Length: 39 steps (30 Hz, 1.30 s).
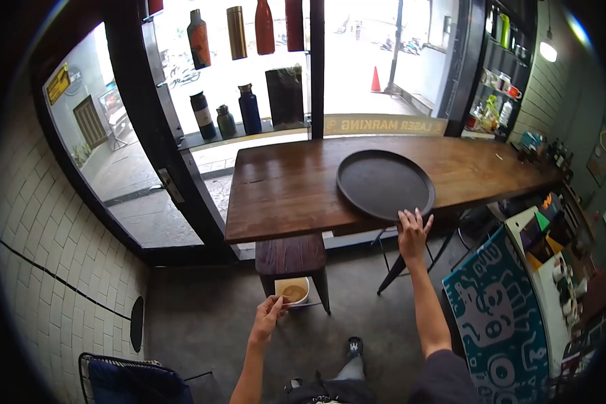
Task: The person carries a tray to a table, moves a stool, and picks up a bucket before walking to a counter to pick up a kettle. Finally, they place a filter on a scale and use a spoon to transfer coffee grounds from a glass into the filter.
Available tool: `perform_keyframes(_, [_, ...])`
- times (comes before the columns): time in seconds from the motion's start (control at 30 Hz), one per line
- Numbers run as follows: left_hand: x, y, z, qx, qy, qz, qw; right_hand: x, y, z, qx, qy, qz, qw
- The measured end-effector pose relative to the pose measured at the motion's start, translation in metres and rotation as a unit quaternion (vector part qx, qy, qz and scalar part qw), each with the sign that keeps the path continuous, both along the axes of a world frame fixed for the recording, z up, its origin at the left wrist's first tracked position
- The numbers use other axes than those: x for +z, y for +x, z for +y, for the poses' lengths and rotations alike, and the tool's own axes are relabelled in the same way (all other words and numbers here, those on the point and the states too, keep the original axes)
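Observation:
In my left hand [269,316] is a white cup [308,292] of light brown drink, its rim at my closed fingertips. Against the cup's left side shows a flat cream-coloured piece [280,285], perhaps a napkin. A thin dark stick-like piece [310,306] runs out to the right below the cup; I cannot make out its kind. My right hand [415,236] grips the near rim of a round black tray [384,183], fingertips over the edge and thumb side hidden. The tray lies on the wooden table [283,182], near its front edge, with nothing on it.
A wooden stool [289,254] stands under the table's left end, behind the cup. Bottles [249,109] line the window shelves. At right is a counter with a teal patterned front [495,303]. A chair with dark blue fabric [131,380] is at lower left.

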State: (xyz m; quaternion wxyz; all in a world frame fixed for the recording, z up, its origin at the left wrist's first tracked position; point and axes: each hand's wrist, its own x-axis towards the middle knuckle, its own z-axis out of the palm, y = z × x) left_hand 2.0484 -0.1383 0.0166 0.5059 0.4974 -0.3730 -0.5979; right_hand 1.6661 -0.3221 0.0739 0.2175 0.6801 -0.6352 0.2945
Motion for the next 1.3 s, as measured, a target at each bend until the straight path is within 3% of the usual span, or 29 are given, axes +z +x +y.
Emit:
perform_keyframes(0.1, [0.023,-0.032,-0.041,0.02,-0.108,-0.038,0.993,0.014,-0.021,-0.003,0.093,0.045,-0.034,0.994])
perform_keyframes(0.3, [0.103,-0.135,-0.129,-0.029,-0.212,-0.038,0.976,0.027,-0.102,-0.043,0.145,0.112,-0.04,0.982])
perform_keyframes(0.43, [0.144,-0.209,-0.198,-0.094,-0.268,-0.227,0.932,0.025,-0.146,-0.078,0.164,0.118,-0.047,0.978])
perform_keyframes(0.5, [0.13,-0.241,-0.242,-0.119,-0.317,-0.346,0.875,0.026,-0.157,-0.087,0.164,0.121,-0.065,0.977])
perform_keyframes(0.63, [0.117,-0.299,-0.29,-0.141,-0.334,-0.438,0.823,0.021,-0.166,-0.096,0.155,0.096,-0.11,0.977])
perform_keyframes(0.7, [0.101,-0.318,-0.313,-0.179,-0.353,-0.518,0.759,0.017,-0.168,-0.1,0.199,0.093,-0.182,0.959])
perform_keyframes(0.73, [0.097,-0.324,-0.317,-0.204,-0.326,-0.574,0.723,0.02,-0.168,-0.1,0.172,0.084,-0.129,0.973])
perform_keyframes(0.9, [0.087,-0.335,-0.341,-0.181,-0.352,-0.536,0.745,0.02,-0.178,-0.113,0.152,0.084,-0.134,0.976])
perform_keyframes(1.0, [0.085,-0.338,-0.342,-0.125,-0.395,-0.551,0.724,0.023,-0.185,-0.113,0.255,0.047,-0.25,0.933])
perform_keyframes(1.03, [0.085,-0.338,-0.342,-0.119,-0.397,-0.552,0.724,0.023,-0.19,-0.101,0.245,0.05,-0.254,0.935])
perform_keyframes(1.1, [0.088,-0.339,-0.34,-0.125,-0.38,-0.549,0.734,0.021,-0.202,-0.08,0.176,-0.069,-0.234,0.954])
perform_keyframes(1.3, [0.092,-0.34,-0.336,-0.109,-0.392,-0.536,0.74,-0.023,-0.237,-0.038,0.071,-0.056,-0.302,0.949])
